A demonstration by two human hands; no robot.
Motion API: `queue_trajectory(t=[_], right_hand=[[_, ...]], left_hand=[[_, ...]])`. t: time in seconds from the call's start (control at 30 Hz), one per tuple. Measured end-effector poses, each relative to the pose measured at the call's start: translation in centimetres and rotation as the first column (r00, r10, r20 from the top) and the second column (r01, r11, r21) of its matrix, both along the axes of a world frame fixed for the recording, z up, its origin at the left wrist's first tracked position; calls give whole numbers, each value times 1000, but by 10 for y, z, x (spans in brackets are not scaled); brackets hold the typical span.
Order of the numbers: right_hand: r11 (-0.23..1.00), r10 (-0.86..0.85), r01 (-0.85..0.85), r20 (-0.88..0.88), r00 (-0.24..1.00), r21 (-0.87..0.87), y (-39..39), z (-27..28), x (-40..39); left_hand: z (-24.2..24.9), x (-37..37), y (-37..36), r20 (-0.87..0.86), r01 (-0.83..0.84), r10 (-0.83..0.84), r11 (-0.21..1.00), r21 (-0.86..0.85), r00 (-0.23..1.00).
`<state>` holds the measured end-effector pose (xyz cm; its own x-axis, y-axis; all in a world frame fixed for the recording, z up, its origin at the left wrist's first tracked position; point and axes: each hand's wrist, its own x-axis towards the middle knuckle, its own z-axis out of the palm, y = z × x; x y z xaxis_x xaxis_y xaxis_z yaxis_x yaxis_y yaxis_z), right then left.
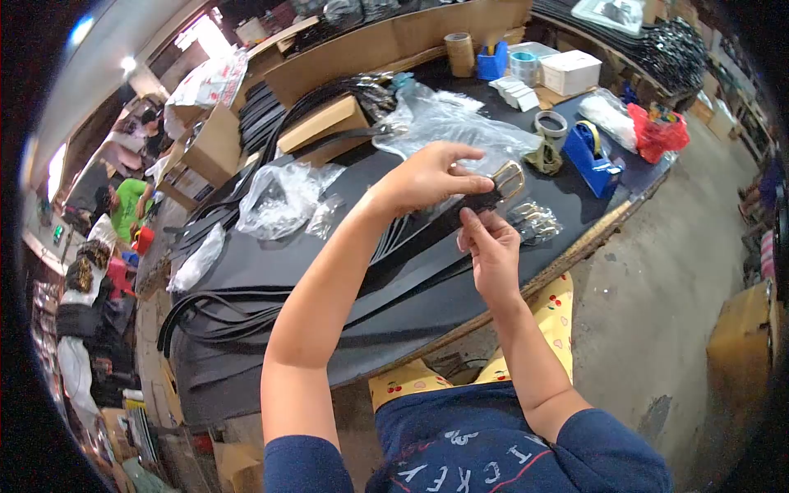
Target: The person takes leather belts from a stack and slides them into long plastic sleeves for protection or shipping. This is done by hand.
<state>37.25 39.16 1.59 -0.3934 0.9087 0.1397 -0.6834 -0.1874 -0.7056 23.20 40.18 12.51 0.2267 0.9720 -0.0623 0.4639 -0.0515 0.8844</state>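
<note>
Over the dark table (411,316), my left hand (427,181) pinches a black strap end beside a gold-coloured buckle (509,180). Just below it, my right hand (491,246) has its fingers closed on the same black strap (472,205). The buckle points away to the right of my left fingertips. Long black straps (238,312) run from under my hands to the table's left side, some of them looped. Several buckles in clear wrap (534,223) lie right of my right hand.
Clear plastic bags (283,197) and a cardboard box (325,123) lie behind the straps. A blue tape dispenser (590,160), a tape roll (550,125), a red bag (656,133) and a white box (570,72) stand at the right. A person in green (131,205) is far left.
</note>
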Motion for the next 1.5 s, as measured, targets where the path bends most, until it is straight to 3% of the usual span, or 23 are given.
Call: queue_trajectory(t=[0.03,0.1,0.2,0.53,0.6,0.63,0.7,0.77,0.83,0.9,1.13,1.27,1.33,1.43,1.5], right_hand=[[1000,-22,22,0,1000,2,6,-2,5],[994,-82,80,-29,996,-71,18,-8,14],[990,-120,119,-13,993,-79,29,-13,24],[990,-144,142,130,981,20,35,-14,37],[990,-138,135,146,980,33,37,-17,38],[991,-126,118,132,983,61,39,-22,39],[991,-108,98,115,987,86,40,-25,38],[991,-73,60,103,992,123,39,-23,36],[990,-62,41,153,986,134,35,-16,36],[989,-51,22,205,977,144,32,-14,36],[1000,-12,14,-115,993,19,23,-14,29],[999,1,5,-118,993,48,21,-13,29],[999,-21,25,-101,995,37,17,-5,29],[999,-44,46,-72,996,28,16,-5,30],[998,-49,52,-67,997,37,17,-6,30]], left_hand=[[-6,2,4,-62,-99,102,994,40,993],[-17,6,7,-46,-113,113,994,5,992],[-24,18,5,223,-173,225,958,-230,949],[-46,14,17,354,-160,270,937,-310,896],[-47,16,17,262,-185,194,981,-61,945],[-45,18,16,263,-185,195,981,-62,945],[-40,20,10,34,-176,172,966,188,984],[-43,16,5,70,-186,176,963,193,982],[-46,16,3,173,-290,274,954,75,946],[-43,16,-1,232,-277,268,961,6,935],[-31,23,-11,517,-248,292,956,-154,805],[-35,23,-17,485,-316,295,948,-40,823],[-33,25,-20,355,-353,317,934,43,880],[-32,27,-21,298,-347,312,935,72,902],[-32,30,-24,322,-347,298,932,105,899]])
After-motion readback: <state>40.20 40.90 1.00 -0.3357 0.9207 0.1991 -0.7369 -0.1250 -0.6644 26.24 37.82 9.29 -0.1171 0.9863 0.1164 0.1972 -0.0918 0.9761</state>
